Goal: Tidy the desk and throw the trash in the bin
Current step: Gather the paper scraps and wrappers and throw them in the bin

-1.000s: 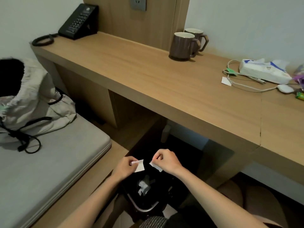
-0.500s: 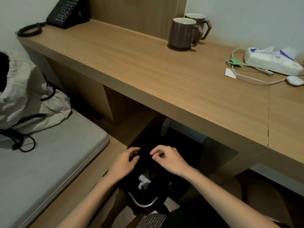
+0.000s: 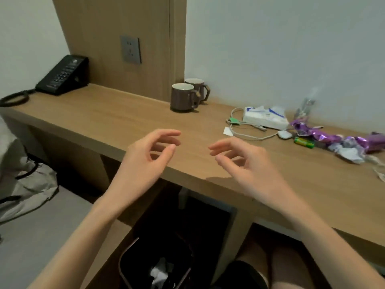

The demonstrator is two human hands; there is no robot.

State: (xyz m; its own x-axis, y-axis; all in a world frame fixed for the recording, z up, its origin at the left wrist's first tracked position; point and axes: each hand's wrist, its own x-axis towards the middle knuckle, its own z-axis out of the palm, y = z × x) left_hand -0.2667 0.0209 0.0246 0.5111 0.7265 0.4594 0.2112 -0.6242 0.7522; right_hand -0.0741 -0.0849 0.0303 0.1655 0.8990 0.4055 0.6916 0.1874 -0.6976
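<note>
Head view: both hands, left hand (image 3: 143, 161) and right hand (image 3: 248, 163), are held empty with fingers loosely curled above the smooth wooden desk (image 3: 125, 122). Crinkled purple wrappers (image 3: 325, 136) are left at far right; the black bin (image 3: 156, 265) is kept below, with white paper inside.

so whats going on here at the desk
A person is clearing a wooden desk. Both the left hand and the right hand are empty and open, raised over the desk's front edge. White paper scraps lie in the black bin on the floor below. Purple wrappers, crumpled paper, a green battery and a small white scrap are yet to be cleared from the right side.
</note>
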